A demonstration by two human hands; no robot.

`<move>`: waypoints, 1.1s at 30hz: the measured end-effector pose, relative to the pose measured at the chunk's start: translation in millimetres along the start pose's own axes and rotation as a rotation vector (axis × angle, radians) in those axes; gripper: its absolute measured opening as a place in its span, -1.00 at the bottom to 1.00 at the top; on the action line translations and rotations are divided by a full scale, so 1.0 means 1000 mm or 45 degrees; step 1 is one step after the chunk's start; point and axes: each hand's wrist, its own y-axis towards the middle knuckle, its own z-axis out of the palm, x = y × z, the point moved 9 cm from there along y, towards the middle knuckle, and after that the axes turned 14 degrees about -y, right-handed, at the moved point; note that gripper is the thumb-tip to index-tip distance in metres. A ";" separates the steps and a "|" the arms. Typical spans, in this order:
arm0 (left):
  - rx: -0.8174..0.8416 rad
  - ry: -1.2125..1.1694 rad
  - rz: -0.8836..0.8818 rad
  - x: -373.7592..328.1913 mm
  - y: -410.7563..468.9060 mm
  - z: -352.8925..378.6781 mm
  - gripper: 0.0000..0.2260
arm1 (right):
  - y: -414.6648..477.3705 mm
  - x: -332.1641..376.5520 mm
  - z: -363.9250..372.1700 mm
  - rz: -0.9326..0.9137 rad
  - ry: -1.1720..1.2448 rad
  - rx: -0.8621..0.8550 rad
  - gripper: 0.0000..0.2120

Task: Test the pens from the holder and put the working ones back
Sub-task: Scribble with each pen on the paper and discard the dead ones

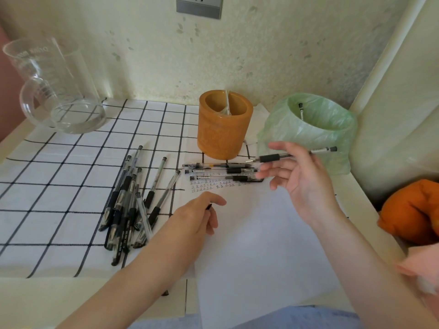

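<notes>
Holds a pen [292,155] level in the raised right hand [301,179], tip leftward. Pinches a black bit [209,206] in the left hand [196,216], low over the paper [256,236]. Farther out: three pens [223,172] side by side before the holder [223,136], a pile [129,205] on the cloth [59,181] at left.

I am wearing a pale pink sleeve [420,269] far back from my right hand [299,172]; both forearms [147,264] are showing bare; light blue cloth [308,317] is covering my lap.
</notes>
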 end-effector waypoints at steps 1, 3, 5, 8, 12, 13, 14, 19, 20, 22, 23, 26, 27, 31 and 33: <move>0.028 0.035 0.013 -0.001 -0.001 0.002 -0.70 | 0.000 -0.001 0.002 0.012 -0.044 0.039 -0.74; 0.055 0.191 0.077 -0.005 -0.002 0.005 -0.69 | 0.000 -0.007 0.006 0.033 -0.122 0.075 -0.78; 0.045 0.418 0.192 -0.009 -0.005 0.005 -0.66 | 0.002 -0.014 0.008 0.055 -0.179 0.042 -0.88; 0.069 0.615 0.262 -0.010 -0.006 0.006 -0.65 | 0.009 -0.028 0.011 0.067 -0.253 0.014 -0.89; 0.233 0.841 0.108 0.007 -0.006 0.013 -0.46 | 0.018 -0.044 0.015 0.060 -0.322 -0.020 -0.87; 0.246 0.870 0.096 0.007 -0.007 0.014 -0.43 | 0.021 -0.044 0.014 0.038 -0.339 -0.045 -0.87; 0.263 0.895 0.090 0.009 -0.008 0.015 -0.41 | 0.023 -0.044 0.012 0.020 -0.344 -0.072 -0.88; 0.308 0.915 0.067 0.011 -0.006 0.017 -0.40 | 0.030 -0.041 0.005 0.012 -0.244 -0.124 -0.88; 0.310 0.904 0.068 0.011 -0.006 0.017 -0.40 | 0.030 -0.041 0.003 0.015 -0.242 -0.138 -0.88; 0.315 0.892 0.074 0.011 -0.007 0.018 -0.40 | 0.029 -0.041 0.000 -0.005 -0.299 -0.166 -0.89; 0.313 0.888 0.079 0.011 -0.007 0.018 -0.40 | 0.029 -0.041 -0.001 -0.019 -0.331 -0.180 -0.89; 0.311 0.886 0.089 0.010 -0.006 0.018 -0.40 | 0.027 -0.041 -0.006 -0.070 -0.410 -0.247 -0.82; 0.310 0.889 0.090 0.010 -0.006 0.017 -0.40 | 0.027 -0.041 -0.008 -0.089 -0.430 -0.279 -0.78; 0.308 0.879 0.092 0.011 -0.006 0.017 -0.41 | 0.026 -0.042 -0.016 -0.135 -0.522 -0.418 -0.63; 0.302 0.880 0.095 0.011 -0.005 0.017 -0.41 | 0.027 -0.044 -0.019 -0.137 -0.545 -0.465 -0.62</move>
